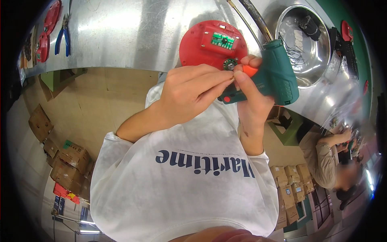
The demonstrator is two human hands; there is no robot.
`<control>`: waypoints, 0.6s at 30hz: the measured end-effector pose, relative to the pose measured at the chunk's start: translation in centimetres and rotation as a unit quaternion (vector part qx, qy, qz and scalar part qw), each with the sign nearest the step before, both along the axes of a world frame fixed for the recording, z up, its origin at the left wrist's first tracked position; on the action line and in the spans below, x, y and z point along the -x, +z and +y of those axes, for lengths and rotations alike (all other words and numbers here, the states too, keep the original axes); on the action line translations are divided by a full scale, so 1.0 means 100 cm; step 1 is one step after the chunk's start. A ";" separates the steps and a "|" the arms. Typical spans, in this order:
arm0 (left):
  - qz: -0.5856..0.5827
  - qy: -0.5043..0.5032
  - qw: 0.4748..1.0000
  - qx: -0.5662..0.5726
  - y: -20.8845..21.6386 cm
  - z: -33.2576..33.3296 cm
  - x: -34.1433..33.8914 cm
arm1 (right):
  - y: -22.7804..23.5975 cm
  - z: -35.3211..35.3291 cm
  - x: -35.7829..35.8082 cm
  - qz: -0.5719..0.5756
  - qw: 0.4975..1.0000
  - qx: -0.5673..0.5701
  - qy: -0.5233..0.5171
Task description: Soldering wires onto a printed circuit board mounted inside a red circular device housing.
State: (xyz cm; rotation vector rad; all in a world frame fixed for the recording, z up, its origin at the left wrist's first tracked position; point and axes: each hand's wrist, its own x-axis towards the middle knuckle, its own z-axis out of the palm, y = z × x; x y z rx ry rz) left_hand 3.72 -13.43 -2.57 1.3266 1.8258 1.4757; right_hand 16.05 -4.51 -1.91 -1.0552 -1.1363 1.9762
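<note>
My right hand is closed round the handle of a dark green pistol-shaped tool, its thumb lying across the handle. The tool has an orange trigger, a red button and two thin metal tubes reaching away from me. My left hand is closed in a pinch, and its fingertips meet my right thumb beside the trigger. Whatever sits in that pinch is too small to make out. Just beyond the fingers lies a round red housing with a green circuit board and a small round green part.
On the metal table, blue-handled pliers and red housings lie at the left. A steel bowl at the right holds dark wires. Cardboard boxes stand on the floor; another person works at the right.
</note>
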 end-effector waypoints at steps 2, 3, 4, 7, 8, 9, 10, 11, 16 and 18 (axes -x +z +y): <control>0.017 0.000 0.999 -0.034 -0.004 0.000 0.001 | -0.002 0.000 -0.001 0.008 1.000 -0.010 0.002; 0.026 -0.009 0.999 -0.031 -0.005 -0.001 0.003 | -0.002 0.000 -0.002 0.015 1.000 -0.020 0.005; 0.037 -0.017 0.999 -0.027 -0.005 -0.002 0.004 | -0.002 0.000 -0.003 0.016 1.000 -0.020 0.006; 0.014 0.026 0.997 0.073 0.001 -0.004 0.007 | 0.000 0.002 -0.009 0.011 1.000 -0.011 0.002; 0.014 0.028 0.997 0.073 -0.002 -0.003 0.008 | 0.001 0.003 -0.014 0.006 1.000 -0.008 0.002; 0.028 0.062 0.996 0.056 -0.009 0.001 0.009 | 0.002 0.005 -0.019 0.001 1.000 -0.005 0.001; 0.040 0.099 0.994 0.039 -0.015 0.004 0.010 | 0.001 0.007 -0.027 0.000 1.000 -0.005 0.005; 0.039 0.101 0.993 0.040 -0.018 0.007 0.011 | 0.000 0.009 -0.037 -0.002 0.999 -0.021 0.025; -0.004 0.113 0.992 0.058 -0.020 0.012 0.010 | 0.004 0.008 -0.067 -0.079 0.991 -0.067 0.088; -0.016 0.118 0.991 0.058 -0.021 0.014 0.009 | 0.009 0.007 -0.071 -0.108 0.988 -0.060 0.097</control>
